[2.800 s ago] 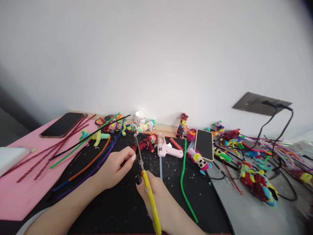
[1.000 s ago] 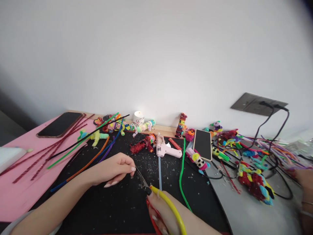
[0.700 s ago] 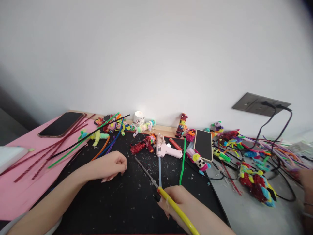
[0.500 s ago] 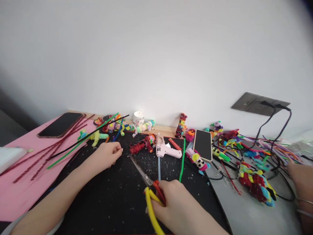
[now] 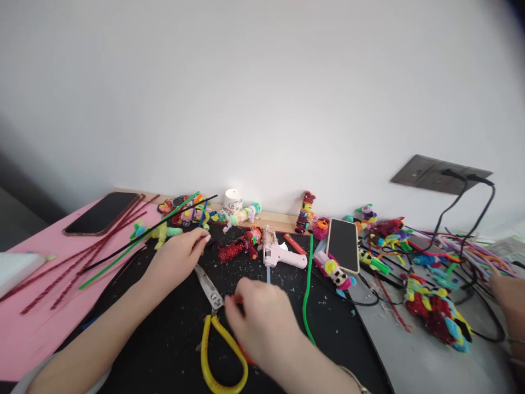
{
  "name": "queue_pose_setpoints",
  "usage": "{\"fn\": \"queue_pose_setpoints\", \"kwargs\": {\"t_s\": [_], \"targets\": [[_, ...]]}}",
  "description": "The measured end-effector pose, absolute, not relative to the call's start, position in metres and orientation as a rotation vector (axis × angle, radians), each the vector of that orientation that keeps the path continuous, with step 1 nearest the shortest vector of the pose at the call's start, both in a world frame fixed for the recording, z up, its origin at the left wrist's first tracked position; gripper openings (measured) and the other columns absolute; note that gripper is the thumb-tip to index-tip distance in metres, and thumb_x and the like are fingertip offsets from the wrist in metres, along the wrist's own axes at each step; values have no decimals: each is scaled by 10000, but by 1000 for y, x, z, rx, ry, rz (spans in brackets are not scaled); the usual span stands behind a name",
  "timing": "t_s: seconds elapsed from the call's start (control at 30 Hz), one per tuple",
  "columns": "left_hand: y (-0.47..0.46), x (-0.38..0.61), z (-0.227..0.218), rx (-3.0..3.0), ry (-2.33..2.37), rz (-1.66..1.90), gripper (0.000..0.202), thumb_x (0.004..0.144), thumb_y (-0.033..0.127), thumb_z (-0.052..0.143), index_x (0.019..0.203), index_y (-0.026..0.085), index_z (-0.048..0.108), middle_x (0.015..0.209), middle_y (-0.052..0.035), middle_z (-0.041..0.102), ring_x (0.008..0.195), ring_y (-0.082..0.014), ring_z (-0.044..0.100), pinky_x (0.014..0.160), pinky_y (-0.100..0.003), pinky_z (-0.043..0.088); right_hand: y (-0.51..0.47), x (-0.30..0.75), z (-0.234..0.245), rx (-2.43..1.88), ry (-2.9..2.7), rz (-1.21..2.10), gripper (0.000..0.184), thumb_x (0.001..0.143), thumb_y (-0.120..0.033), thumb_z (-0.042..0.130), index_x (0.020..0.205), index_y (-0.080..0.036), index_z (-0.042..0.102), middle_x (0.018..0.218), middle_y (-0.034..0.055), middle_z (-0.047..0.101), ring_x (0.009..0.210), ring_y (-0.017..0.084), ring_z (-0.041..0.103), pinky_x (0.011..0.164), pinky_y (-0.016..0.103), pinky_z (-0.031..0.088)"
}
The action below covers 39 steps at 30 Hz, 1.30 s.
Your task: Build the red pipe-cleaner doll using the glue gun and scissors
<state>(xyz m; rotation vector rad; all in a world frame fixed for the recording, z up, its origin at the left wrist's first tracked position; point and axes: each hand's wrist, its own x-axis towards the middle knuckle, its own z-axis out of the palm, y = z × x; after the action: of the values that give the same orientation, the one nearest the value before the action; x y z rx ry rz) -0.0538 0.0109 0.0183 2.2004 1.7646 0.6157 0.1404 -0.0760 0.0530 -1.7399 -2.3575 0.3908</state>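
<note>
My left hand point(image 5: 180, 253) is closed in a pinch above the black mat point(image 5: 172, 339), beside a yellow-green fuzzy figure point(image 5: 162, 232). Whatever its fingertips may hold is too small or hidden to make out. My right hand point(image 5: 262, 320) curls over the handle of the scissors point(image 5: 225, 361). One yellow loop shows to its left, while red-orange parts of the handle are mostly covered by the hand. The blades point up and left, their tips below my left hand. Beyond, a glittery red figure point(image 5: 240, 246) lies beside a pale pink glue gun point(image 5: 283, 255).
A green pipe cleaner point(image 5: 307, 295) lies right of my right hand. Phones lie at left point(image 5: 102, 213) and right point(image 5: 343, 246). Several fuzzy figures, a paper cup point(image 5: 233, 201) and cables point(image 5: 471, 230) line the wall. Another person's hand point(image 5: 506, 295) is at the right edge.
My right hand has moved left, and the scissors have swung lower and left, with the yellow loop now toward me. My left hand has shifted slightly, its fingertips a little higher.
</note>
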Motion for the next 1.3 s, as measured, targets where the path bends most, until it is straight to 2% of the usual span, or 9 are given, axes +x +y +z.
{"fn": "queue_pose_setpoints", "kwargs": {"t_s": [0.07, 0.13, 0.23, 0.33, 0.47, 0.73, 1.03, 1.17, 1.3], "targets": [[13, -47, 21, 2253, 1626, 720, 246, 918, 339, 372, 949, 204, 575, 913, -56, 665, 838, -212, 619, 749, -304, 433, -60, 159, 56, -1813, -2248, 305, 193, 888, -294, 454, 774, -201, 578, 716, 41, 665, 646, 203, 629, 565, 285, 383], [15, -38, 22, 2292, 1497, 750, 241, 914, 339, 387, 944, 201, 583, 995, -68, 650, 900, -213, 609, 797, -314, 444, -41, 179, 56, -1879, -2124, 178, 131, 855, -197, 444, 873, -188, 573, 807, 57, 660, 735, 205, 617, 627, 292, 397], [20, -22, 20, 2292, 1453, 686, 256, 879, 368, 462, 1039, 198, 567, 1057, -83, 639, 903, -221, 612, 819, -339, 463, -18, 203, 44, -1969, -2072, -21, 276, 736, -109, 473, 1000, -131, 549, 1032, 130, 611, 969, 271, 554, 744, 338, 401], [25, -12, 17, 2265, 1513, 586, 330, 808, 401, 561, 1064, 193, 549, 1027, -96, 655, 908, -252, 622, 792, -359, 481, -6, 212, 26, -2054, -2069, -82, 393, 704, -145, 469, 1092, -136, 525, 1100, 140, 580, 1001, 312, 515, 764, 397, 381], [27, -7, 13, 2227, 1510, 541, 244, 810, 361, 554, 1003, 210, 552, 883, -62, 670, 826, -245, 640, 732, -345, 489, -5, 213, 11, -2025, -2098, -20, 405, 700, -169, 451, 1100, -165, 513, 1085, 117, 592, 1003, 302, 511, 795, 423, 349], [22, -12, -3, 2114, 1487, 817, 232, 844, 312, 531, 1057, 228, 495, 1011, -62, 645, 968, -241, 620, 875, -390, 472, 1, 227, 7, -1870, -2159, 76, 457, 655, -124, 452, 1104, -179, 513, 1070, 94, 629, 1024, 272, 545, 824, 390, 332], [20, -13, -4, 2093, 1534, 1026, 195, 859, 292, 509, 1028, 207, 459, 1017, -62, 576, 969, -233, 588, 856, -393, 479, 9, 238, 3, -1728, -1821, 15, 460, 698, -130, 487, 1156, -154, 513, 1132, 123, 615, 1009, 278, 582, 837, 383, 430], [17, -10, -3, 2054, 1481, 1081, 189, 860, 296, 515, 1013, 210, 445, 1002, -52, 549, 970, -226, 572, 874, -403, 473, 10, 240, -1, -1531, -1590, 107, 379, 775, -235, 530, 1142, -142, 539, 1031, 109, 639, 916, 246, 603, 808, 366, 474], [12, -5, -2, 2010, 1355, 1066, 181, 873, 272, 496, 1026, 216, 417, 1043, -59, 532, 1036, -222, 555, 931, -410, 451, 8, 238, -1, -1465, -1505, 160, 290, 784, -247, 524, 1044, -139, 591, 956, 96, 649, 841, 231, 603, 783, 378, 485]]}}
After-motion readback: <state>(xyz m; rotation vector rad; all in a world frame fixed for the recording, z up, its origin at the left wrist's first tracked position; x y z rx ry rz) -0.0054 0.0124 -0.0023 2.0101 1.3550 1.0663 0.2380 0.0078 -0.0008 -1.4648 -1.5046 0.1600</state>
